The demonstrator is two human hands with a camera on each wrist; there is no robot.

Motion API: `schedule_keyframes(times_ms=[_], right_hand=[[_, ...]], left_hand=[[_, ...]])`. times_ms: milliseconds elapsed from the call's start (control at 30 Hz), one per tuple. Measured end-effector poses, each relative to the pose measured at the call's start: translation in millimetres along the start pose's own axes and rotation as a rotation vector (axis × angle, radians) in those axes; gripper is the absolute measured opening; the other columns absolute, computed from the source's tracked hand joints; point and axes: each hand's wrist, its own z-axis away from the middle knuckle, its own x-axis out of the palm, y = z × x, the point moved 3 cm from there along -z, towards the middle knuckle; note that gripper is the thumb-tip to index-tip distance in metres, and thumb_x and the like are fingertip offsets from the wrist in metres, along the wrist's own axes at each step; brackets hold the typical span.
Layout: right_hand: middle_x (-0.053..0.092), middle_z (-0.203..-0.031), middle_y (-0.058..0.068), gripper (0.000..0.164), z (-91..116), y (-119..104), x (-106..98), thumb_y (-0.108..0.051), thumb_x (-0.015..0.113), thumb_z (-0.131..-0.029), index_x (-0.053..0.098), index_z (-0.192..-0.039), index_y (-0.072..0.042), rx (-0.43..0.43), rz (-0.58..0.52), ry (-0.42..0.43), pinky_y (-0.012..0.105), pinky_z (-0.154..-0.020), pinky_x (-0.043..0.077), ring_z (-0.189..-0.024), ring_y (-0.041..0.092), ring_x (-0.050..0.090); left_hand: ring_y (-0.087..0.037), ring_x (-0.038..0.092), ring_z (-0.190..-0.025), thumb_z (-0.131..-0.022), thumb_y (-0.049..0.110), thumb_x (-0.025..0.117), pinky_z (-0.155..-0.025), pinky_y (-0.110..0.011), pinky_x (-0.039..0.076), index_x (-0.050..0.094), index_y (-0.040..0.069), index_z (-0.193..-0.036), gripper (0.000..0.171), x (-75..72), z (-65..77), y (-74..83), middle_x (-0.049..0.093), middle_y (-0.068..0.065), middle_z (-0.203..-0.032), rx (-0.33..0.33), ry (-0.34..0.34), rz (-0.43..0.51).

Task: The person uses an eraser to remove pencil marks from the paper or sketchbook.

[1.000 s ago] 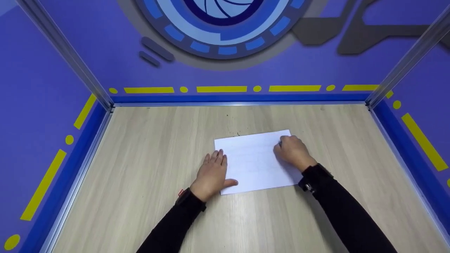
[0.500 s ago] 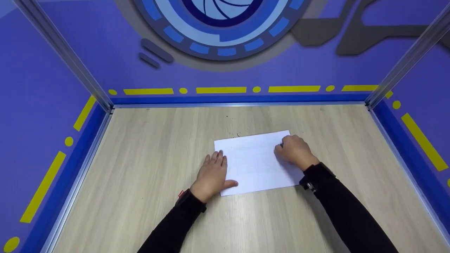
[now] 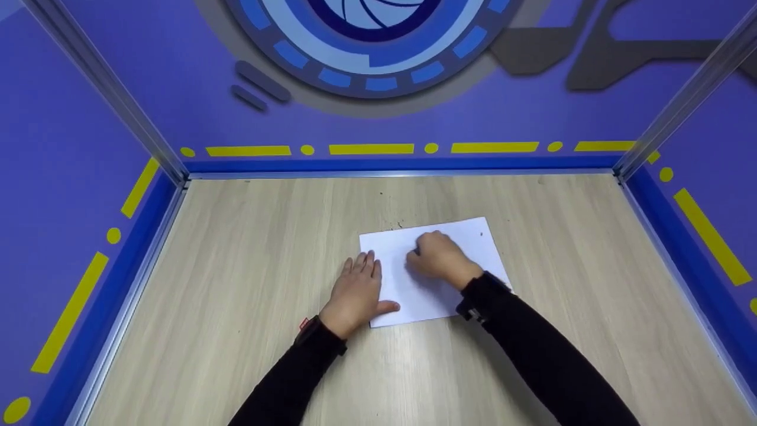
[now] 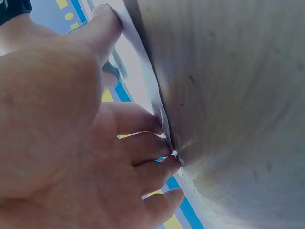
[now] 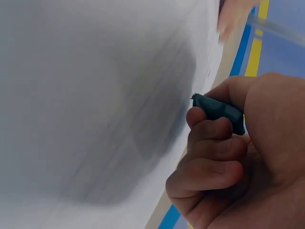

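A white sheet of paper (image 3: 408, 305) lies slightly turned on the wooden table. My left hand (image 3: 355, 293) rests flat along its left edge, fingers straight and thumb spread onto the sheet. Over the upper middle of the paper, my right hand (image 3: 440, 260) pinches a small dark green eraser (image 5: 219, 110) between thumb and curled fingers. A tiny dark crumb clings to the eraser's tip in the right wrist view, and faint grey lines run across the paper there. The left wrist view shows the fingertips at the paper's edge.
Dark crumbs (image 3: 399, 225) lie on the table just beyond the paper's far edge, and one crumb (image 3: 481, 234) sits near its far right corner. Blue printed panels (image 3: 284, 127) with metal edging enclose the table (image 3: 266, 236) at the back and both sides.
My right hand has moved left across the paper with the eraser, from near the right edge to the upper middle. A dark crumb now shows near the far right corner. My left hand stays put.
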Motion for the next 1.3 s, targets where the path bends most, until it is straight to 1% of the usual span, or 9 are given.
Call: schedule_keyframes(times_ms=[200,300,400,500,600,733,933,1100,1300], right_hand=[[0.075,-0.092,0.016,0.032,-9.2,-41.7,20.2,-0.029,0.069,-0.102,0.068,-0.078,-0.008,-0.083,0.079,-0.013,0.052,-0.086,0.061,-0.084,0.029,0.065],[0.076,-0.097,0.017,0.033,-12.3,-50.4,22.7,-0.033,0.071,-0.103,0.071,-0.081,-0.008,-0.075,0.105,-0.024,0.053,-0.088,0.062,-0.087,0.03,0.066],[0.077,-0.101,0.019,0.031,-14.4,-48.4,21.5,-0.032,0.072,-0.102,0.072,-0.085,-0.006,-0.072,0.116,-0.015,0.055,-0.091,0.063,-0.093,0.034,0.07],[0.076,-0.103,0.019,0.028,-13.8,-33.2,16.9,-0.029,0.071,-0.101,0.07,-0.083,-0.007,-0.053,0.1,0.002,0.055,-0.094,0.061,-0.099,0.036,0.071],[0.071,-0.096,0.017,0.028,-10.3,-7.7,8.9,-0.025,0.069,-0.1,0.062,-0.077,-0.01,-0.002,0.038,0.024,0.051,-0.084,0.058,-0.091,0.034,0.066],[0.054,-0.08,0.007,0.035,-4.6,27.3,-3.6,-0.024,0.067,-0.098,0.049,-0.07,-0.015,0.034,-0.034,0.044,0.041,-0.065,0.042,-0.073,0.026,0.053],[0.033,-0.07,-0.002,0.038,3.4,68.7,-24.1,-0.021,0.065,-0.094,0.039,-0.067,-0.017,0.055,-0.058,0.063,0.036,-0.06,0.029,-0.065,0.02,0.035],[0.035,-0.072,0.0,0.037,10.3,91.6,-33.3,-0.022,0.064,-0.095,0.038,-0.069,-0.016,0.111,-0.041,0.068,0.036,-0.061,0.029,-0.067,0.022,0.038],[0.049,-0.078,0.006,0.031,13.2,93.0,-34.6,-0.024,0.064,-0.098,0.051,-0.074,-0.01,0.133,-0.016,0.079,0.036,-0.062,0.034,-0.072,0.025,0.049]], left_hand=[[-0.038,0.038,-0.167,-0.096,0.073,0.071,-0.137,-0.056,0.033,0.044,-0.006,-0.165,0.109,-3.3,-1.3,0.9,0.041,-0.026,-0.175,0.009,-0.007,0.02],[-0.038,0.038,-0.167,-0.095,0.072,0.072,-0.137,-0.056,0.032,0.045,-0.006,-0.165,0.108,-5.9,-1.5,0.1,0.041,-0.026,-0.175,0.0,-0.007,0.025],[-0.038,0.038,-0.166,-0.095,0.072,0.073,-0.137,-0.056,0.032,0.047,-0.005,-0.164,0.107,-6.9,-1.9,-0.6,0.042,-0.026,-0.175,-0.006,-0.004,0.023],[-0.039,0.039,-0.166,-0.095,0.073,0.072,-0.137,-0.056,0.032,0.047,-0.006,-0.164,0.107,-5.9,-2.9,-0.1,0.042,-0.026,-0.175,0.001,0.001,0.023],[-0.039,0.039,-0.166,-0.096,0.074,0.07,-0.137,-0.056,0.032,0.046,-0.006,-0.164,0.108,-4.1,-3.3,0.7,0.042,-0.026,-0.175,0.006,0.004,0.014],[-0.038,0.038,-0.167,-0.096,0.076,0.067,-0.137,-0.055,0.032,0.045,-0.005,-0.165,0.109,-2.4,-2.1,1.6,0.04,-0.025,-0.176,0.0,-0.009,-0.004],[-0.038,0.034,-0.169,-0.098,0.077,0.064,-0.139,-0.055,0.029,0.041,-0.004,-0.167,0.11,-1.1,-2.4,3.3,0.036,-0.025,-0.178,-0.002,-0.032,0.014],[-0.038,0.034,-0.169,-0.098,0.077,0.065,-0.138,-0.056,0.029,0.042,-0.005,-0.167,0.109,-0.2,-1.4,2.5,0.036,-0.025,-0.178,0.002,-0.035,0.027],[-0.039,0.034,-0.169,-0.098,0.075,0.068,-0.138,-0.057,0.031,0.043,-0.006,-0.166,0.108,1.0,0.0,-0.5,0.037,-0.026,-0.177,-0.002,-0.027,0.045]])
